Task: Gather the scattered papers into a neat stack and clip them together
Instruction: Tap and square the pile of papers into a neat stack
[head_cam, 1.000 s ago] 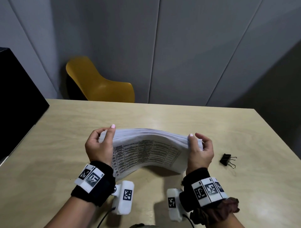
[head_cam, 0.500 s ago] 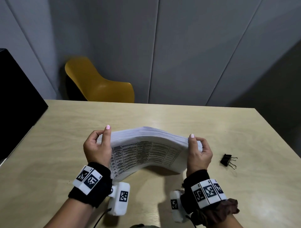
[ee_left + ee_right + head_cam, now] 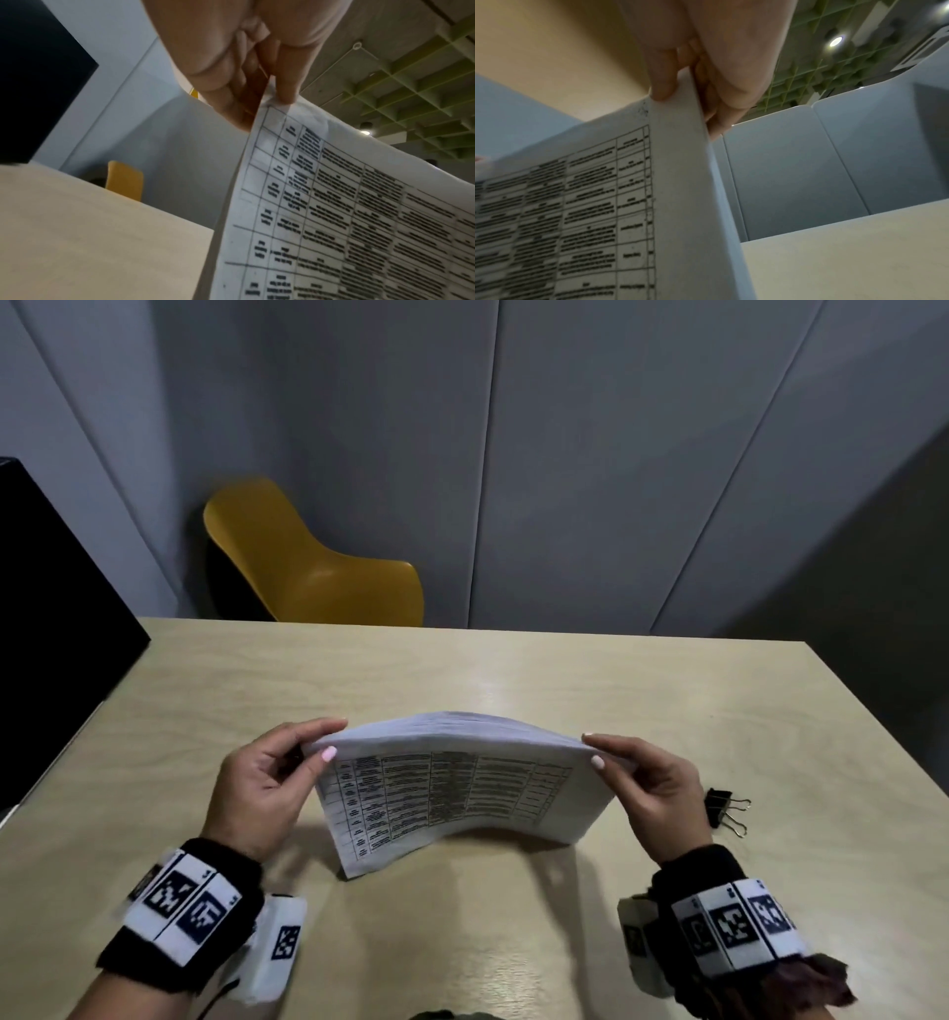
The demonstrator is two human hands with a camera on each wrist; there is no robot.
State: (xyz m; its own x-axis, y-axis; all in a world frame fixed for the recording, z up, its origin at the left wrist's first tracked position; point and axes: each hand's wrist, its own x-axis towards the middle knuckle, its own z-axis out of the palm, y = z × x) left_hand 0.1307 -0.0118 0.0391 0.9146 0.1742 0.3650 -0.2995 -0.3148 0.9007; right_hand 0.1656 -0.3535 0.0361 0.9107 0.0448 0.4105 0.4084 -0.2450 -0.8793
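Observation:
A thick stack of papers (image 3: 452,788) printed with a table stands on its lower edge on the wooden table (image 3: 462,670), bowed upward in the middle. My left hand (image 3: 267,788) pinches its upper left corner between thumb and fingers. My right hand (image 3: 652,783) pinches the upper right corner the same way. The left wrist view shows the thumb on the printed face of the papers (image 3: 334,203), fingers behind. In the right wrist view the papers (image 3: 603,203) are held likewise at their side edge. A black binder clip (image 3: 721,806) lies on the table just right of my right hand.
A yellow chair (image 3: 313,567) stands behind the table's far edge. A black panel (image 3: 46,629) borders the table on the left. Grey wall panels rise behind.
Both hands have slid outward to the top corners of the stack, and their grip has shifted from wrapping the sides to pinching the corners. The stack stays bowed and upright.

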